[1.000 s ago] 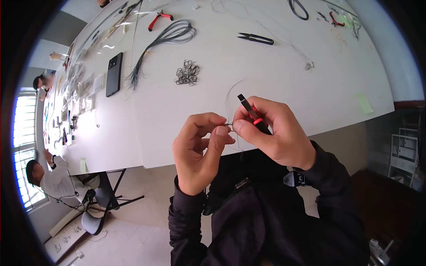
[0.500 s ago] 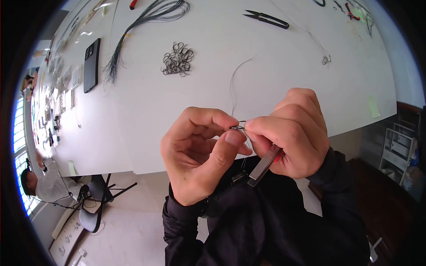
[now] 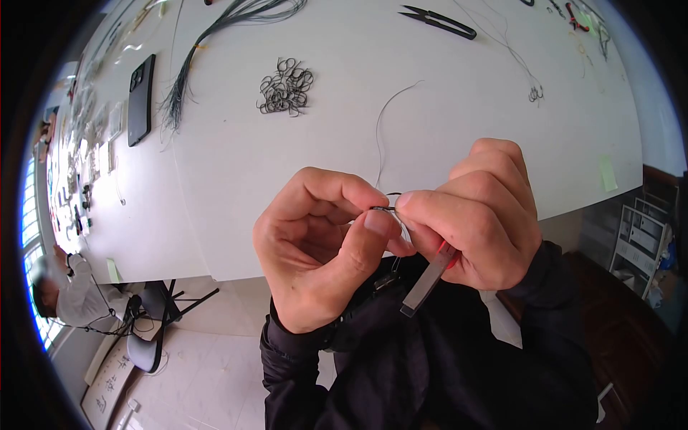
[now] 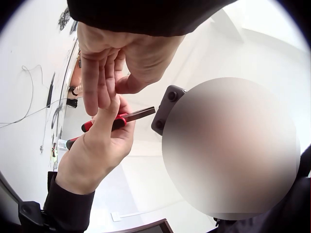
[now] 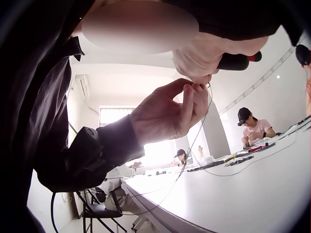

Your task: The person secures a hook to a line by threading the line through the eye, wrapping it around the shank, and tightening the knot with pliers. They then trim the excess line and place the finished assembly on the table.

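Observation:
Over the table's near edge, both hands meet at a small dark fish hook. My left hand pinches it between thumb and forefinger, the other fingers loosely bent. Thin line runs from the fingertips onto the table, and a loop hangs below. With finger and thumb, my right hand pinches at the hook's right side, a dark curve showing between the fingertips. Red-handled pliers are tucked in the right palm, their metal nose pointing down toward my body. In the left wrist view the pliers cross the right hand.
On the white table lie a pile of hooks, a bundle of grey line, a phone, black thread snips and a small hook cluster. Another person sits at the left.
The pliers have swung in my right hand from pointing away over the table to pointing down toward my body. The right finger and thumb have come to the hook at the left fingertips.

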The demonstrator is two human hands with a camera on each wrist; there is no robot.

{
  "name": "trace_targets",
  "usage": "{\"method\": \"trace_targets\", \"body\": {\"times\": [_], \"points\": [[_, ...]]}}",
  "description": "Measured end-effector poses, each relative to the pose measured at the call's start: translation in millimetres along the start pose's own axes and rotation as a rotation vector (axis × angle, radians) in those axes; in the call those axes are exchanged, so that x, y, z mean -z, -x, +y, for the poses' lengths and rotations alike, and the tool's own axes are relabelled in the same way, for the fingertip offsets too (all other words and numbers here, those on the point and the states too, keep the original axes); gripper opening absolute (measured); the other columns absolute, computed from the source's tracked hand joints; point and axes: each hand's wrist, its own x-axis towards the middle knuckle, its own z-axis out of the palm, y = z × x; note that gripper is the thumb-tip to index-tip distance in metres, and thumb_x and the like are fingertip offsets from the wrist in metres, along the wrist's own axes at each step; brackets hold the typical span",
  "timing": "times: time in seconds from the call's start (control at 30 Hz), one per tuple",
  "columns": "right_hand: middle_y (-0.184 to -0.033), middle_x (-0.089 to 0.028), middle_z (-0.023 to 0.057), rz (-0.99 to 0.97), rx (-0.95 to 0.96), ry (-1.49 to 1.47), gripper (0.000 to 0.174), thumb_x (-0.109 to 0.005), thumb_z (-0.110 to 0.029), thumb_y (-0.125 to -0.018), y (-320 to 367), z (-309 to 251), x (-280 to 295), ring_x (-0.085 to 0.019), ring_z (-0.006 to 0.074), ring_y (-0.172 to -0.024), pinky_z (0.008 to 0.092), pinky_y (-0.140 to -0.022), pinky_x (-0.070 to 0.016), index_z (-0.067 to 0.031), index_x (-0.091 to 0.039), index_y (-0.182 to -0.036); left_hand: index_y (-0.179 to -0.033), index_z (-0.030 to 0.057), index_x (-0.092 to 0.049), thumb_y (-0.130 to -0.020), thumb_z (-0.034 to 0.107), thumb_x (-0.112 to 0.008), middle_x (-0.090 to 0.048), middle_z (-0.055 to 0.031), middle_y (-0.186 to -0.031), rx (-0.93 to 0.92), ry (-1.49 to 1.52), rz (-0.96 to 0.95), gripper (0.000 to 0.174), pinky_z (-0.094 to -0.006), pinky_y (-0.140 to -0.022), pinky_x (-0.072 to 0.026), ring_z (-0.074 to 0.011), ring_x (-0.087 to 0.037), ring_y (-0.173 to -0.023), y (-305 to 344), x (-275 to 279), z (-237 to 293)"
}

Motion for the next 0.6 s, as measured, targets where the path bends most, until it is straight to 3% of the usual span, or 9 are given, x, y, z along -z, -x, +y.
{"method": "trace_targets", "body": {"times": [0.2, 0.4, 0.5, 0.6], "points": [[-0.071, -0.056, -0.0008, -0.062, -0.11, -0.105, 0.029, -0.07, 0.009, -0.069, -4, -2, 5, -0.046, 0.0168, -0.06, 0.0315, -0.056, -0.0364, -0.0057, -0.065, -0.094, -0.105, -0.0087, -0.059, -0.089, -0.008, -0.063, -0.067, -0.0144, -0.089, -0.053, -0.069, 0.013, 0.016, -0.03, -0.072, -0.0594, -0.0182, -0.069, -0.079, 1, 0, 0], [-0.073, -0.059, 0.0027, -0.173, -0.429, -0.365, 0.013, -0.071, 0.002, -0.079, -14, -11, 14, -0.048, 0.0145, -0.061, 0.0279, -0.056, -0.0388, -0.0039, -0.065, -0.09, -0.106, -0.0098, -0.06, -0.09, -0.005, -0.065, -0.067, -0.0137, -0.092, -0.214, -0.242, -0.027, 0.018, -0.031, -0.071, -0.0609, -0.0173, -0.068, -0.082, 1, 6, -3], [-0.072, -0.058, 0.0027, -0.185, -0.641, -0.491, 0.014, -0.074, -0.005, -0.081, -11, -15, 15, -0.053, 0.0148, -0.063, 0.0283, -0.06, -0.042, -0.0049, -0.063, -0.09, -0.103, -0.0106, -0.061, -0.091, -0.005, -0.064, -0.067, -0.0143, -0.095, -0.11, -0.281, -0.032, 0.014, -0.0314, -0.072, -0.061, -0.0174, -0.068, -0.084, 3, 9, -2], [-0.067, -0.056, 0.0035, -0.249, -0.88, -0.677, 0.016, -0.069, -0.017, -0.092, -19, -20, 23, -0.051, 0.0097, -0.063, 0.0261, -0.057, -0.04, -0.0018, -0.063, -0.091, -0.103, -0.0103, -0.062, -0.091, -0.004, -0.065, -0.066, -0.0145, -0.098, -0.102, -0.242, 0.036, 0.014, -0.0321, -0.073, -0.061, -0.0179, -0.068, -0.086, 5, 5, 0]]}}
